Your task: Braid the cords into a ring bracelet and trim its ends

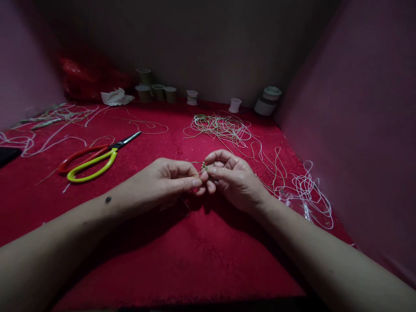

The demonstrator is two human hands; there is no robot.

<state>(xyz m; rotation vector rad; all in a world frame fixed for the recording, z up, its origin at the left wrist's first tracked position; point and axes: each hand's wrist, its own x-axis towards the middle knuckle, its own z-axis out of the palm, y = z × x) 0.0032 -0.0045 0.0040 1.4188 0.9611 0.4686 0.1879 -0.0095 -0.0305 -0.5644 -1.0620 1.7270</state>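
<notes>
Near the middle of the red cloth [195, 255], a small knotted piece of green cord [204, 166] is between my two hands. My right hand [232, 175] pinches it between thumb and fingers. My left hand [175, 178] is closed on a thin strand of the cord that runs to the knot. The fingertips of both hands nearly meet below the knot. A loose end of cord shows under my left hand. The fingers hide part of the piece.
Scissors [92, 164] with red and yellow handles lie at the left. Tangled cords [224, 128] lie behind my hands, with white cord [308, 195] at the right and more strands at the far left. Several spools [170, 94] and a white jar [268, 102] stand along the back wall.
</notes>
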